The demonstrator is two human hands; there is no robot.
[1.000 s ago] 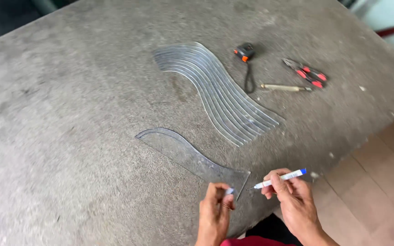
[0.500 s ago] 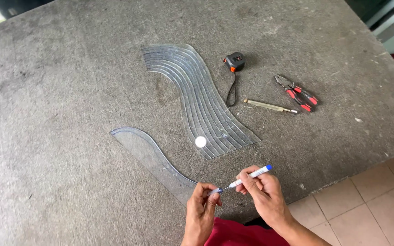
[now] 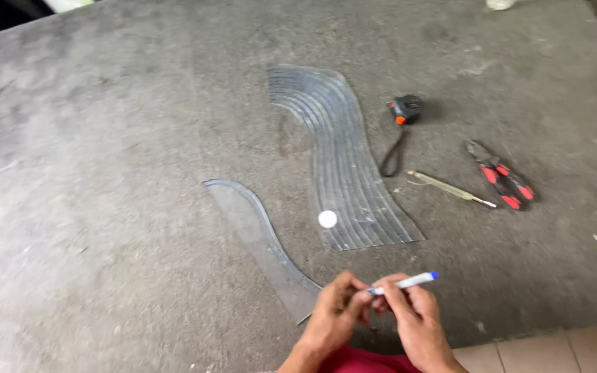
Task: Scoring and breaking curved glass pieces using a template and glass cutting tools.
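My right hand (image 3: 414, 322) grips a white marker with a blue end (image 3: 409, 281), held level just above the table's near edge. The fingers of my left hand (image 3: 335, 316) pinch the marker's left end, so both hands meet on it. Just left of them lies a single clear curved plastic strip (image 3: 253, 231), its near tip by my left hand. Beyond it a stack of clear curved strips (image 3: 340, 152) rests flat, with a small white round thing (image 3: 327, 219) on its near part.
A black and orange tape measure (image 3: 405, 108) with a strap, a thin metal scriber (image 3: 450, 188) and red-handled pliers (image 3: 502, 178) lie to the right on the grey stone table (image 3: 105, 173). Tiled floor (image 3: 561, 345) shows past the near right edge.
My hands have come together on the marker; a second ago they were apart. The white round thing was not on the stack then. The view has shifted.
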